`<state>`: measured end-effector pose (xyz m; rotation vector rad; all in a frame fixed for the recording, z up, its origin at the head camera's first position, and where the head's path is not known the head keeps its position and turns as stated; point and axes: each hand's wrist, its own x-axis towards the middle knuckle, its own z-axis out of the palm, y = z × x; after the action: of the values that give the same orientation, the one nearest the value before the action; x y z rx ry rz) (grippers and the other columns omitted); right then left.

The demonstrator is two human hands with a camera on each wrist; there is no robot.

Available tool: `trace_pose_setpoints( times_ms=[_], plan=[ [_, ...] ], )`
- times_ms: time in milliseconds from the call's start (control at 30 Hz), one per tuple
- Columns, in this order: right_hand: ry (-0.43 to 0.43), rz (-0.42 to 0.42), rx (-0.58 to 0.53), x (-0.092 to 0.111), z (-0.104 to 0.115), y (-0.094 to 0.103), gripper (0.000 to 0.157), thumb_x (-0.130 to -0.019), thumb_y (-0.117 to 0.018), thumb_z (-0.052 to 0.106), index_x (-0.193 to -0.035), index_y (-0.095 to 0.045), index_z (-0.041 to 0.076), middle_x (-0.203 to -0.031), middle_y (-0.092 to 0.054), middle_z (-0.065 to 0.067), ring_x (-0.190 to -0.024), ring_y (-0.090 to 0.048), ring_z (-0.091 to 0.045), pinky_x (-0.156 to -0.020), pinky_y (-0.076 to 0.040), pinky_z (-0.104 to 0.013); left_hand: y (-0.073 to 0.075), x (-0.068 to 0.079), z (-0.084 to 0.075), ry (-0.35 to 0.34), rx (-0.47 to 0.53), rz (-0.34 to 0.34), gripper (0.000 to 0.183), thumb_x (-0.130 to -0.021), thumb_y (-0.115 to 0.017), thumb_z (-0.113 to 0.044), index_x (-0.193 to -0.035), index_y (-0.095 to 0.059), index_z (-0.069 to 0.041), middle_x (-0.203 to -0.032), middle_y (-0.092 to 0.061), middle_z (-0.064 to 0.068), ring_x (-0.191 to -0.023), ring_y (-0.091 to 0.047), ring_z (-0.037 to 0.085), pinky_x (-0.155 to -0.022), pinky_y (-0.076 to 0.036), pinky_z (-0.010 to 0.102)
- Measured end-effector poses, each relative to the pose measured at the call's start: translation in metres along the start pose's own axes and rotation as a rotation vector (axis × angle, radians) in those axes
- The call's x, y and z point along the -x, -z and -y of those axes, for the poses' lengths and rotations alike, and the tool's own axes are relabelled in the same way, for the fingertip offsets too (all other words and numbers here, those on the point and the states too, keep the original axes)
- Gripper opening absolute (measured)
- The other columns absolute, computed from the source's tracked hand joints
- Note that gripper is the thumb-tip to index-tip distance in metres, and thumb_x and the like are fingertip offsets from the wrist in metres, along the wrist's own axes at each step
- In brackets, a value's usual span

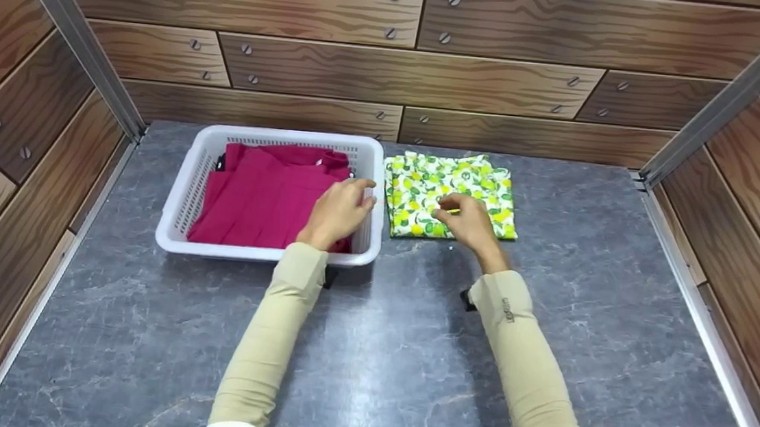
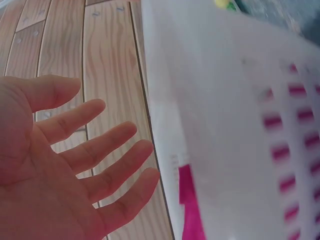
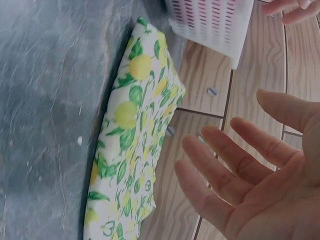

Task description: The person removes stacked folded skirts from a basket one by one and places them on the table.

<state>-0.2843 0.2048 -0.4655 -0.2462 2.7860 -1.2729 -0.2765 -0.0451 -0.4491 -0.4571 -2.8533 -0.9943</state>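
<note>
Folded magenta cloth (image 1: 264,196) lies inside a white plastic basket (image 1: 169,222) with slotted walls. Over the basket's right side is my left hand (image 1: 339,211), its fingers loosely spread and holding nothing; the left wrist view shows this hand (image 2: 75,160) beside the white wall. Just right of the basket lies a folded lemon-print cloth (image 1: 416,196), white with yellow lemons and green leaves. My right hand (image 1: 468,225) is above that cloth with relaxed fingers and an empty palm. In the right wrist view the hand (image 3: 260,170) stands apart from the cloth (image 3: 135,125).
The grey marbled tabletop (image 1: 368,350) runs under everything. Wood-patterned panels (image 1: 406,75) stand at the back and on both sides, with metal posts (image 1: 79,36) in the corners. Small dark objects are tucked between the magenta cloth and the basket's sides.
</note>
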Motion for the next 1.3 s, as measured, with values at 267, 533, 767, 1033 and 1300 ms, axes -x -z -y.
trace_pose_setpoints(
  times_ms=[267, 533, 767, 1033, 1300],
  plan=[
    [-0.022, 0.033, 0.004, -0.005, 0.009, -0.003, 0.041, -0.100, -0.063, 0.019, -0.134, -0.062, -0.005, -0.138, -0.059, -0.023, -0.124, -0.055, -0.044, -0.099, -0.048, -0.053, 0.010, 0.015, 0.019, 0.042, -0.012, 0.000, 0.034, -0.101, -0.061, -0.016, -0.132, -0.066, -0.002, -0.129, -0.065, 0.019, -0.121, -0.059, 0.037, -0.102, -0.047, 0.049],
    [0.009, 0.017, -0.009, -0.008, 0.014, -0.002, 0.039, -0.099, -0.065, 0.017, -0.132, -0.063, -0.004, -0.137, -0.059, -0.023, -0.127, -0.051, -0.047, -0.101, -0.046, -0.054, 0.026, 0.026, 0.031, 0.058, -0.028, -0.051, 0.033, -0.100, -0.063, -0.017, -0.129, -0.067, -0.002, -0.127, -0.066, 0.019, -0.117, -0.060, 0.039, -0.099, -0.049, 0.052],
    [0.052, -0.003, -0.026, -0.010, 0.021, -0.006, 0.037, -0.098, -0.065, 0.014, -0.130, -0.064, -0.006, -0.135, -0.060, -0.025, -0.123, -0.055, -0.045, -0.101, -0.047, -0.052, 0.039, 0.032, 0.041, 0.108, -0.034, -0.061, 0.036, -0.100, -0.062, -0.018, -0.132, -0.066, -0.002, -0.131, -0.064, 0.021, -0.120, -0.058, 0.041, -0.099, -0.047, 0.054],
    [0.050, -0.005, -0.070, -0.013, 0.037, -0.018, 0.038, -0.098, -0.066, 0.014, -0.130, -0.063, -0.006, -0.134, -0.061, -0.024, -0.121, -0.058, -0.042, -0.100, -0.049, -0.049, 0.048, 0.038, 0.054, 0.149, -0.035, -0.066, 0.037, -0.101, -0.061, -0.019, -0.134, -0.064, -0.001, -0.133, -0.062, 0.022, -0.122, -0.056, 0.042, -0.101, -0.046, 0.056],
    [0.115, -0.022, -0.114, -0.017, 0.055, -0.035, 0.035, -0.094, -0.068, 0.009, -0.125, -0.066, -0.009, -0.126, -0.065, -0.026, -0.115, -0.063, -0.042, -0.100, -0.050, -0.046, 0.054, 0.045, 0.066, 0.155, -0.053, -0.096, 0.035, -0.100, -0.061, -0.017, -0.131, -0.065, 0.000, -0.129, -0.064, 0.023, -0.118, -0.058, 0.044, -0.099, -0.047, 0.057]
  ],
)
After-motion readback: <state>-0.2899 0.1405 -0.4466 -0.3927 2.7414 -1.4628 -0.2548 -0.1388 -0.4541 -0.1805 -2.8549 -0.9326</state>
